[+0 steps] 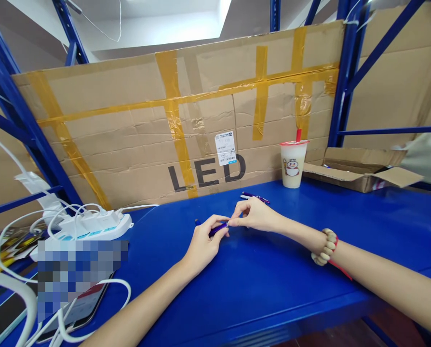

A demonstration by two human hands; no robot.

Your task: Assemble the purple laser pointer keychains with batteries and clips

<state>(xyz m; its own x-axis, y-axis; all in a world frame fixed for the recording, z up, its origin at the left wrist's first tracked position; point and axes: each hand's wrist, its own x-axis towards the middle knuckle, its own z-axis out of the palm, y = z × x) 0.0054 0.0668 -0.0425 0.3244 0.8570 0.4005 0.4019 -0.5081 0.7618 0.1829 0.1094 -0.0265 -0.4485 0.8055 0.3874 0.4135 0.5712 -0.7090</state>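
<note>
A dark purple pen (218, 229) lies across the fingers of my left hand (204, 241), which is closed around it. My right hand (257, 214) meets it from the right, thumb and forefinger pinched at the pen's near-silver end. Exactly which small part those fingertips grip is hard to see. Just behind my right hand, several more pens (256, 197) rest on the blue tabletop (273, 279), partly covered by the hand. A beaded bracelet with a red cord (325, 247) circles my right wrist.
A drink cup with a red straw (293, 166) stands at the back right, beside an open cardboard box (360, 168). On the left are a white power strip (103, 226), tangled white cables (31, 299) and phones (81, 308). A cardboard sheet (128, 144) closes the back.
</note>
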